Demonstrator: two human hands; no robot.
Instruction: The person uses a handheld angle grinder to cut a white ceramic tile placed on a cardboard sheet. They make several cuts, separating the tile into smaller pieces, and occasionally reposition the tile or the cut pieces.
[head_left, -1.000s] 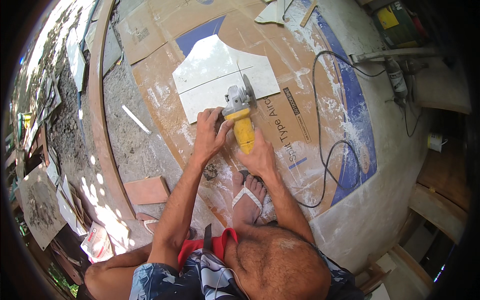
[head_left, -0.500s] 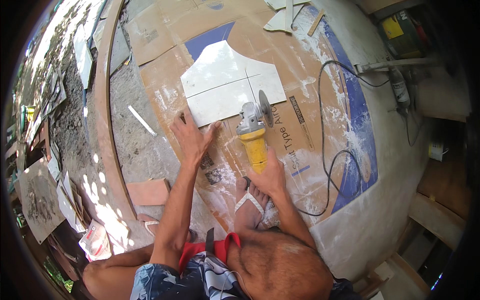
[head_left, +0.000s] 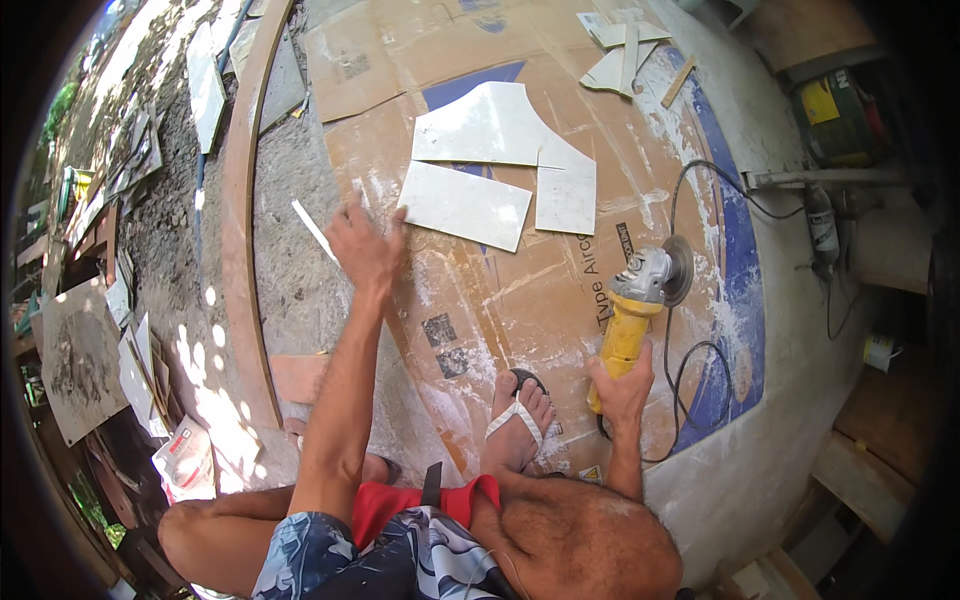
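Note:
My right hand point(head_left: 622, 385) is wrapped round the yellow body of an angle grinder point(head_left: 630, 322), held over the cardboard with its disc towards the right. A rectangular piece of white tile point(head_left: 467, 205) lies at a slant, parted from the larger L-shaped tile point(head_left: 500, 125) by a narrow gap that widens to the right. Fingers apart, my left hand point(head_left: 368, 245) is at the left end of the rectangular piece. Its thumb is at or against that piece's lower left corner; I cannot tell whether they touch.
Printed cardboard point(head_left: 480, 300) lies under the tiles. A black cord point(head_left: 672, 290) loops on the right. Tile scraps point(head_left: 615, 65) lie at the far right, and a long wooden beam point(head_left: 243, 210) runs along the left. My sandalled foot point(head_left: 518, 420) stands close to the grinder.
The rectangular piece has come apart from the larger tile and turned slightly. The grinder has moved right and nearer, away from the tile. My left hand has shifted to the piece's left end.

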